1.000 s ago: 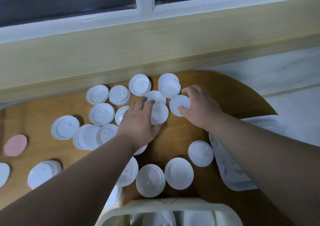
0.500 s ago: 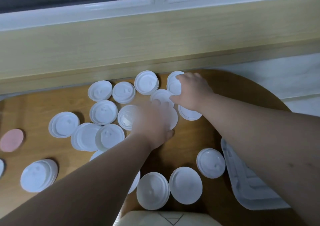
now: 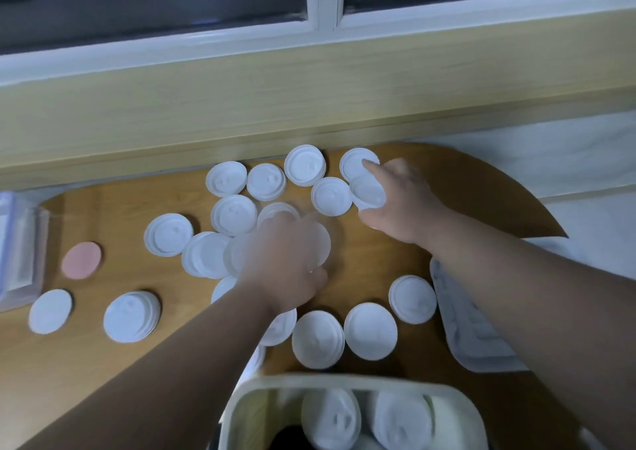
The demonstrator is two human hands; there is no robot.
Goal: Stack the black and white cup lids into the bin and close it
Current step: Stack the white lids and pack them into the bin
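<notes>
Several white cup lids [image 3: 168,239] lie scattered on the wooden table [image 3: 457,188]. My right hand [image 3: 401,203] pinches one white lid [image 3: 367,192] at the far right of the group, and its index finger touches another lid [image 3: 356,163] behind it. My left hand [image 3: 285,263], blurred by motion, lies over a white lid [image 3: 320,243] in the middle, with the thumb at that lid's near edge. The cream bin [image 3: 344,380] stands open at the near edge, holding stacked white lids [image 3: 330,418] and something black [image 3: 285,436].
The bin's pale cover [image 3: 478,343] lies flat on the table under my right forearm. A pink disc [image 3: 81,260] and a clear box [image 3: 19,253] sit at the left. A wooden sill [image 3: 309,105] below the window borders the table's far side.
My right hand has lifted a white lid off the table and carried it back toward the far lids. My left hand has stayed over the middle lid. The bin has come back into view.
</notes>
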